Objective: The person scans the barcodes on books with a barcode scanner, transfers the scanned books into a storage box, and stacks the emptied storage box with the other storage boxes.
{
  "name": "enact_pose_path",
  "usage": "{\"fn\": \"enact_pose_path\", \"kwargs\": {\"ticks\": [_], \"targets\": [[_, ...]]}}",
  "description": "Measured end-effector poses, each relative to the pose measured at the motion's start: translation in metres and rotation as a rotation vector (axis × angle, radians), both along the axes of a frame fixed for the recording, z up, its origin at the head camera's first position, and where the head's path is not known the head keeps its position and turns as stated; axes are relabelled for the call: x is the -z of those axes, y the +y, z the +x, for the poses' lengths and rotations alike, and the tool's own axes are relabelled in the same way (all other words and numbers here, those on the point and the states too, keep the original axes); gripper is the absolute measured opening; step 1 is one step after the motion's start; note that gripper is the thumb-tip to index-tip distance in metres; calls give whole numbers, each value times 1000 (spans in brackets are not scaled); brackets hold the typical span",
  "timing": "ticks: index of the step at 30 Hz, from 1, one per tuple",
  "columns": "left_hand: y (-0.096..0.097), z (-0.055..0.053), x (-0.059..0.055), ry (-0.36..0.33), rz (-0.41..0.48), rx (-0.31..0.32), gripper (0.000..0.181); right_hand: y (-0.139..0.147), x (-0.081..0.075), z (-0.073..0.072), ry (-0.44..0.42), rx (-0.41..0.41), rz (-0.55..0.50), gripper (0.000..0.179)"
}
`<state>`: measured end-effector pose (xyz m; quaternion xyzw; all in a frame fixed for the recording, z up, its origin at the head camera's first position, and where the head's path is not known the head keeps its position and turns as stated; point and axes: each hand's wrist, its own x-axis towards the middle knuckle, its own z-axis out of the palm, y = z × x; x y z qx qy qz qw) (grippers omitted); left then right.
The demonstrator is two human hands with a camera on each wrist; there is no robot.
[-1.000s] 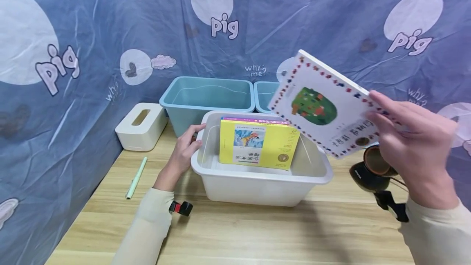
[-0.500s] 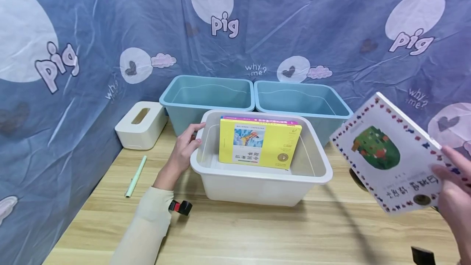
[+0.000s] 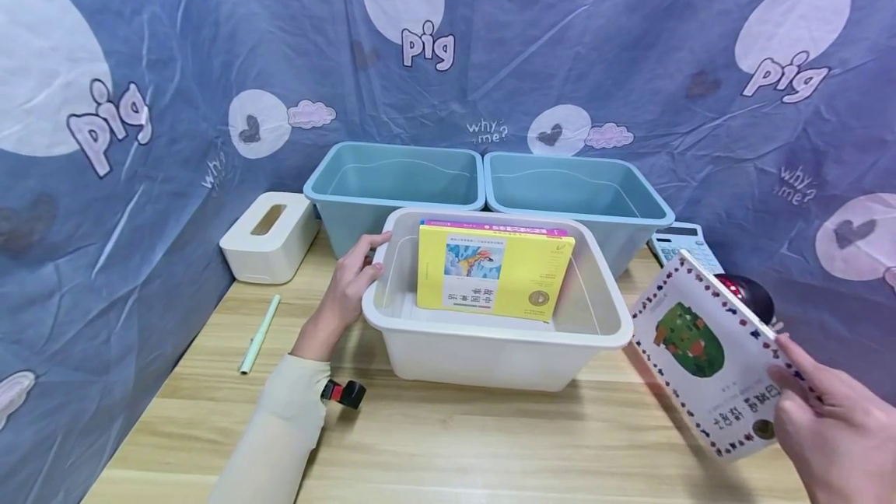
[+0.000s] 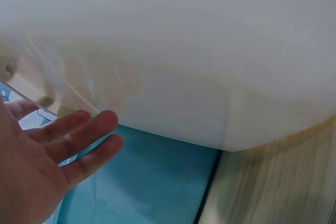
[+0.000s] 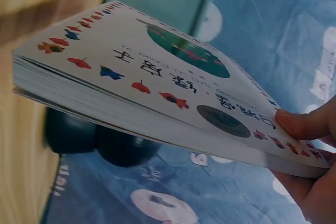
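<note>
In the head view, my right hand (image 3: 836,418) pinches a white picture book (image 3: 710,360) by its edge, thumb on the cover. The book has a green-and-red picture and a small-figure border, and it tilts above the table's right side. The right wrist view shows the book's page edge (image 5: 131,121) facing the camera. My left hand (image 3: 343,294) rests at the left rim of a white bin (image 3: 483,356). Its fingers (image 4: 79,135) are extended by the bin's wall in the left wrist view. Inside the bin a yellow book (image 3: 518,278) stands in front of a purple-edged one (image 3: 553,231).
Two blue bins (image 3: 406,212) (image 3: 595,218) stand behind the white one. A white tissue box (image 3: 269,239) and a green pen (image 3: 260,333) lie left. At the right are a pale blue calculator (image 3: 689,243) and a rounded black-and-red object (image 3: 752,298). A patterned cloth (image 3: 560,22) hangs behind.
My right hand has carried the white picture book right and down, away from above the bin's right side. The calculator has come into view. My left hand has stayed at the bin's rim.
</note>
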<state>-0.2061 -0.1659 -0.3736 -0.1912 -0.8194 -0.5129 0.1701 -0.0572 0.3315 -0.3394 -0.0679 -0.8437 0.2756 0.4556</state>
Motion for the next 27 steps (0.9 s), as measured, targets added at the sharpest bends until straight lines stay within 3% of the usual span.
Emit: {"fn": "enact_pose_path", "kwargs": {"ticks": [9, 15, 27], "targets": [[1, 1, 0, -2, -8, -8, 54, -5, 18, -9, 57, 7, 165, 35], [2, 0, -1, 2, -5, -7, 54, -5, 28, -14, 90, -36, 227, 37], [1, 0, 0, -11, -1, -10, 53, -14, 25, -11, 48, -38, 181, 38]]}}
